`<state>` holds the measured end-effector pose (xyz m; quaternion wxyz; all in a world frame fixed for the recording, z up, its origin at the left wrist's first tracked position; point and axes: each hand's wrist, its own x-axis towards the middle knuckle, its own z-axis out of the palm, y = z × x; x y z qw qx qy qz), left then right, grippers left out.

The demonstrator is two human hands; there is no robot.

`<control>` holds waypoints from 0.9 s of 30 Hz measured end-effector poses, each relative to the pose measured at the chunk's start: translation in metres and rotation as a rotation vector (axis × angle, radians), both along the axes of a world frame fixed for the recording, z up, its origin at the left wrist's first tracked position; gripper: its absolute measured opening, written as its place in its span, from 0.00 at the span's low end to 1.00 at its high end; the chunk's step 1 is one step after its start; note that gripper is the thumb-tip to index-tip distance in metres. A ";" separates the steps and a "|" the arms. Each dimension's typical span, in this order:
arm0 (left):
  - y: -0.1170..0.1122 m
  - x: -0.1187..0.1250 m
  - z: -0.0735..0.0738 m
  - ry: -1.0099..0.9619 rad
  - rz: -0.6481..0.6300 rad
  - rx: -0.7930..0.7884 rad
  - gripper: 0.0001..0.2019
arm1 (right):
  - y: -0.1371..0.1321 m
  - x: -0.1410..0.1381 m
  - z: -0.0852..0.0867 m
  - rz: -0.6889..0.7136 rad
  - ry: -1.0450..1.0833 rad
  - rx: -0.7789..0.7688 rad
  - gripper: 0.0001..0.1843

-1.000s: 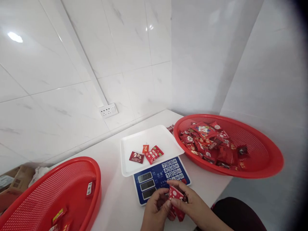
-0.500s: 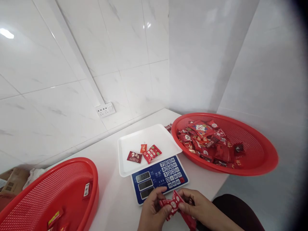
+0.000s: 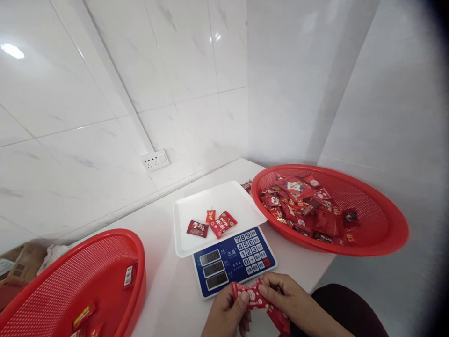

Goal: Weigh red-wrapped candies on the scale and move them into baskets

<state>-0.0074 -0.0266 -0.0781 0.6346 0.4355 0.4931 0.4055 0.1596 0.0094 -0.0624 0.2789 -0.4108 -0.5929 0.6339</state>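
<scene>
Between my two hands, just in front of the scale's near edge, is a red candy packet (image 3: 253, 296) with white dots. My left hand (image 3: 226, 311) pinches its left end, thumb on top. Gripping its right end is my right hand (image 3: 286, 295), and another red wrapped packet (image 3: 278, 319) hangs below those fingers. Beyond them stands a blue digital scale (image 3: 231, 267) with a white tray (image 3: 196, 203) on top. On the tray lie a dark red packet (image 3: 197, 229), a small orange-red packet (image 3: 210, 216) and a larger red packet (image 3: 223, 224).
To the right, a red basket (image 3: 379, 206) holds many red packets and overhangs the table edge. Another red basket (image 3: 135, 252) at lower left has several packets in it. A packet (image 3: 247, 186) lies behind the tray. A cardboard box (image 3: 24, 264) sits at far left.
The dotted packet has been turned flatter, its printed side facing up. My left fingers have shifted beneath it, thumb on top. The packets on the tray are unchanged.
</scene>
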 end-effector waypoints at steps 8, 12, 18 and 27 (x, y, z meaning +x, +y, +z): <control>-0.004 0.000 0.001 0.043 -0.024 -0.004 0.25 | -0.003 -0.001 -0.006 0.099 0.051 -0.046 0.28; -0.005 0.000 0.001 0.125 0.008 0.023 0.26 | -0.004 -0.005 -0.004 0.092 0.050 -0.020 0.28; -0.005 0.000 0.005 0.227 0.057 0.146 0.25 | -0.002 -0.006 0.005 0.089 0.022 0.054 0.29; -0.005 0.006 0.013 0.176 0.159 0.081 0.27 | 0.000 -0.009 0.000 0.058 0.050 -0.002 0.29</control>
